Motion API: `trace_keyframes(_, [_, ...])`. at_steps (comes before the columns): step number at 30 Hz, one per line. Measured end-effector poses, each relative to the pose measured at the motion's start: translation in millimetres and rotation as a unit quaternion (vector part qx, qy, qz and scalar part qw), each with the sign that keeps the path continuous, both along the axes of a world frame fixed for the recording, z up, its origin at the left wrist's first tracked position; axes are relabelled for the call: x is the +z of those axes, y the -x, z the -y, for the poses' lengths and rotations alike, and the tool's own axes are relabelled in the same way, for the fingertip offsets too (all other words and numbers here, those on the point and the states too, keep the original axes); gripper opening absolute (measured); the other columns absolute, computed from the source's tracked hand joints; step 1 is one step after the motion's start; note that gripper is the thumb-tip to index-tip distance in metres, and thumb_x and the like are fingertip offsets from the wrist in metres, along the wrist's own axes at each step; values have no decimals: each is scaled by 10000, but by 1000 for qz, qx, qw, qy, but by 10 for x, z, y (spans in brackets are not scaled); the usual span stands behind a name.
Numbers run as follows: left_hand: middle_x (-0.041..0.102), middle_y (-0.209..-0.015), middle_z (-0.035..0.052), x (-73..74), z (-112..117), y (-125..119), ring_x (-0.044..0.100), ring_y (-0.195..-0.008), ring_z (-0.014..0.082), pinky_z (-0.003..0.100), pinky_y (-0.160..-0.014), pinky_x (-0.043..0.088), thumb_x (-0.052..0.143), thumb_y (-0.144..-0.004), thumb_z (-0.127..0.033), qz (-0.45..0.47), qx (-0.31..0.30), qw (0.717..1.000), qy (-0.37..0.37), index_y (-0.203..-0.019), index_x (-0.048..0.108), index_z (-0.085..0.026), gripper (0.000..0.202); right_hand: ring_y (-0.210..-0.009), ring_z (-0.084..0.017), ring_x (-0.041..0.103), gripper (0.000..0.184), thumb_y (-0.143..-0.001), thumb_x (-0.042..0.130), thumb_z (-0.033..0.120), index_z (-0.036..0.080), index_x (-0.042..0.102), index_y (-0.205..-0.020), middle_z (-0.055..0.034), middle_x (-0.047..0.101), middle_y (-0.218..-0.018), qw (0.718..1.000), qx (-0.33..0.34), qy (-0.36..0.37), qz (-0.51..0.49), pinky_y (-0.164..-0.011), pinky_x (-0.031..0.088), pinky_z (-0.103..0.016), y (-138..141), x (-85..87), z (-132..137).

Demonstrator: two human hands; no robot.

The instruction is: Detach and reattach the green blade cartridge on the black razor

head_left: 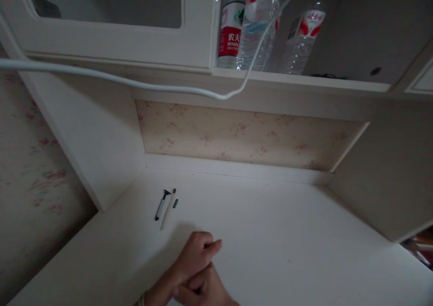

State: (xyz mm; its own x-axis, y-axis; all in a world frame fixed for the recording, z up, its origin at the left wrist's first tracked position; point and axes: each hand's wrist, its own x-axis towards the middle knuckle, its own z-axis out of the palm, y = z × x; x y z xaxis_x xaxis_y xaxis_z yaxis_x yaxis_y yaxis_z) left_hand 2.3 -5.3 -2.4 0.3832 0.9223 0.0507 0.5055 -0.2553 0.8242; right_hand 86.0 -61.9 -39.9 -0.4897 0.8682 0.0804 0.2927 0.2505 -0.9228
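My left hand (196,254) reaches in from the lower left, curled into a fist with its thumb lying along the side. A band circles that wrist. Just below it, my right hand (209,285) is also closed, its fingers bent against the underside of the left hand and wrist. Nothing shows in either fist. Beyond them on the white desktop (270,234) lie a black-and-white razor (161,205), a pale toothbrush (168,210) with a dark head, and a small dark green piece (175,203), side by side and apart from the hands.
A white cable (142,86) hangs across the view in front of the upper cabinet (118,42). Several plastic water bottles (259,35) stand on the open shelf above. Side panels (91,116) flank the desk, and flowered wallpaper (237,132) covers the back.
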Motion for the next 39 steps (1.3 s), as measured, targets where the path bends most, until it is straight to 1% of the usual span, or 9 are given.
trace_keyframes(3, [251,-523,-68,-43,69,-233,298,-543,109,271,-524,242,498,-805,-528,103,1,985,136,-530,302,-213,463,-374,-80,288,565,-754,582,544,198,402,-345,51,293,-341,998,-28,-39,38,-368,201,-232,-194,-83,-73])
trace_keyframes(5, [289,-536,-70,-96,66,-287,312,-562,107,257,-539,258,523,-783,-504,140,-28,973,183,-547,335,-204,426,-409,-103,400,484,-749,609,480,198,503,-370,31,404,-362,993,-35,-76,85,-408,301,-233,-338,-128,-95])
trace_keyframes(8, [319,-541,-72,-154,57,-293,308,-556,103,248,-533,252,542,-760,-476,136,-56,963,226,-567,369,-197,381,-499,-143,550,296,-725,620,319,206,615,-452,6,582,-452,977,-51,-127,164,-537,422,-255,-445,-177,-112])
trace_keyframes(10, [316,-537,-72,-170,63,-272,303,-552,103,249,-530,244,539,-764,-468,118,-60,966,224,-565,371,-196,376,-563,-168,614,193,-695,616,242,212,665,-511,-4,658,-516,963,-45,-159,213,-604,452,-266,-432,-207,-125])
trace_keyframes(13, [311,-548,-67,-186,86,-237,310,-576,106,250,-543,242,530,-780,-459,108,-62,974,187,-551,347,-195,396,-650,-217,664,112,-669,621,225,214,721,-620,-27,721,-611,942,-17,-208,264,-634,466,-290,-367,-250,-147])
trace_keyframes(19, [289,-534,-65,-201,130,-232,299,-571,108,260,-544,232,514,-798,-449,106,-51,978,173,-530,329,-196,412,-800,-266,667,185,-688,620,265,223,738,-825,-57,753,-804,935,-28,-235,263,-693,480,-323,-357,-283,-123])
trace_keyframes(26, [268,-524,-65,-189,139,-233,290,-561,108,264,-542,229,513,-799,-457,102,-54,980,163,-518,299,-202,436,-829,-282,668,208,-698,590,228,211,733,-849,-67,752,-848,937,-15,-225,268,-694,483,-344,-352,-222,-103])
trace_keyframes(35, [289,-531,-58,-220,130,-226,314,-579,112,265,-554,225,503,-820,-453,87,-60,983,147,-525,314,-195,435,-855,-310,666,240,-680,612,258,206,732,-881,-86,750,-875,930,-22,-217,297,-689,496,-354,-345,-253,-112])
trace_keyframes(39, [287,-536,-60,-242,135,-229,314,-575,110,263,-549,226,506,-816,-472,88,-52,983,149,-530,316,-194,442,-820,-285,667,225,-664,621,254,208,737,-852,-76,752,-859,932,-27,-218,288,-675,494,-323,-349,-277,-116])
